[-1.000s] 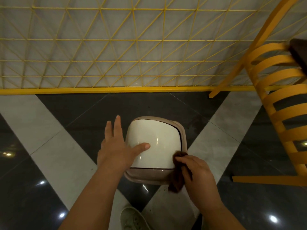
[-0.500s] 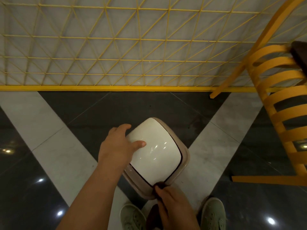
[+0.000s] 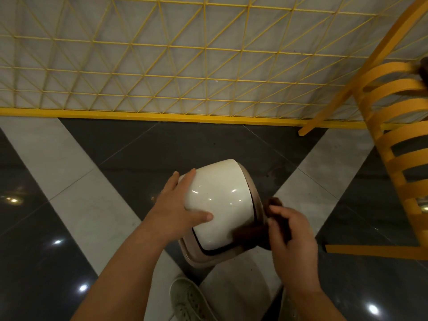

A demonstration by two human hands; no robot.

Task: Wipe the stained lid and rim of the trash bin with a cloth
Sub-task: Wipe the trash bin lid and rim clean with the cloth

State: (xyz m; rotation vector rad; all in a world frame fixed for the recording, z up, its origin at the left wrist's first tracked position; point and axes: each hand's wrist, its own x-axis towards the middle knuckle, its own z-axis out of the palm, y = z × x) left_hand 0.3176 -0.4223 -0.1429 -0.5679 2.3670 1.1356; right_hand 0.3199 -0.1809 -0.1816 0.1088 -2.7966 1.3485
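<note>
Trash bin (image 3: pixel 222 212) at frame centre, now turned clockwise. Left hand (image 3: pixel 178 210) splayed flat, steadying white lid (image 3: pixel 217 200). Right hand (image 3: pixel 290 235), fingers clenching brown cloth (image 3: pixel 250 236), shifted from near edge to right-side rim (image 3: pixel 257 205); lid mostly unwiped.

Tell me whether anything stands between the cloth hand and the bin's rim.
Nothing visible does. The right hand already presses the dark cloth against the beige rim on the bin's right side, beside the white lid. The left hand steadies the lid from the opposite side, clear of the cloth's path.
</note>
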